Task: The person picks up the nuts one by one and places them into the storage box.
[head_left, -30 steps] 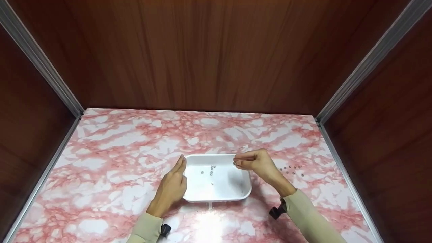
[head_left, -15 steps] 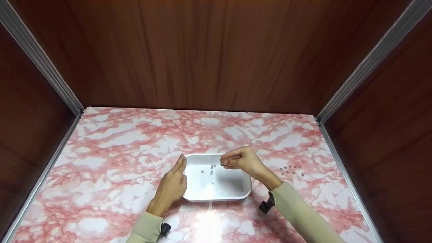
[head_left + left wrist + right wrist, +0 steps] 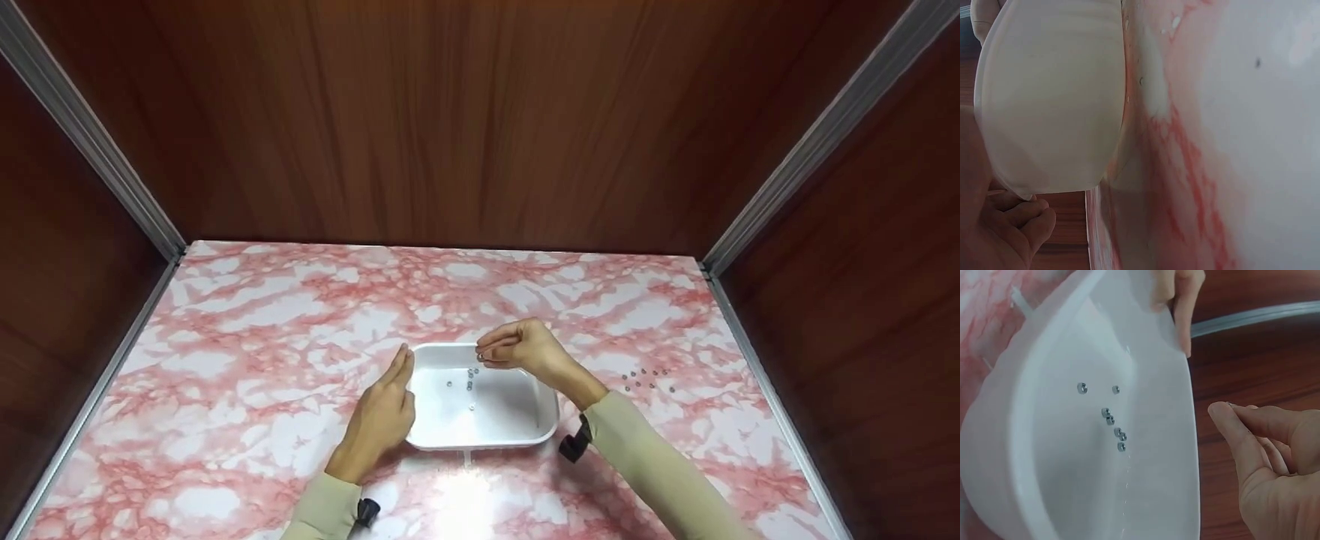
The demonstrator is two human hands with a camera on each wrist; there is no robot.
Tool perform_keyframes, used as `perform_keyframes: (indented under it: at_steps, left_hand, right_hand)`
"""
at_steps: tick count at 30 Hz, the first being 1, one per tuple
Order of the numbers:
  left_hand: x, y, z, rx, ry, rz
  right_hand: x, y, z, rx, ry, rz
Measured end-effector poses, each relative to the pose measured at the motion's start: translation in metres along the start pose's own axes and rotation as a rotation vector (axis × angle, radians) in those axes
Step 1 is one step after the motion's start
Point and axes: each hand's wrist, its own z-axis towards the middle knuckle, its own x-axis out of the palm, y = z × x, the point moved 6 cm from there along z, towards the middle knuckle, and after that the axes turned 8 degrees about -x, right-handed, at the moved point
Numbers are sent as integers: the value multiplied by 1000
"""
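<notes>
A white rectangular tray (image 3: 486, 447) stands on the table, with several small metal nuts (image 3: 1106, 412) scattered on its floor. My left hand (image 3: 381, 416) holds the tray's left end, its fingers at the rim, also visible in the right wrist view. Above the tray's far side, my right hand (image 3: 529, 351) pinches a small nut (image 3: 481, 358) between thumb and fingertips. The right wrist view shows barely a sliver of it at the fingertips. To the right of the tray, several more nuts (image 3: 652, 386) lie in loose rows on the table.
The table (image 3: 255, 360) has a pink and white marbled surface. Dark wood panels (image 3: 450, 150) with metal corner rails (image 3: 795, 165) enclose it at the back and sides. A small clear strip (image 3: 467, 457) sticks out at the tray's near side.
My right hand has moved left across the tray from its right end, carrying the pinched nut. The left hand and the tray have stayed in place.
</notes>
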Motion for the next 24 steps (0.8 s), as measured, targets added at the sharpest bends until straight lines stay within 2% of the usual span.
perform_keyframes:
  at_steps: [10,24]
  left_hand:
    - [-1,1,1,-4,-11,18]
    - [1,2,1,-14,7,-7]
  right_hand:
    - [2,-2,5,-11,-44,-46]
    - [-1,5,0,-62,-9,-8]
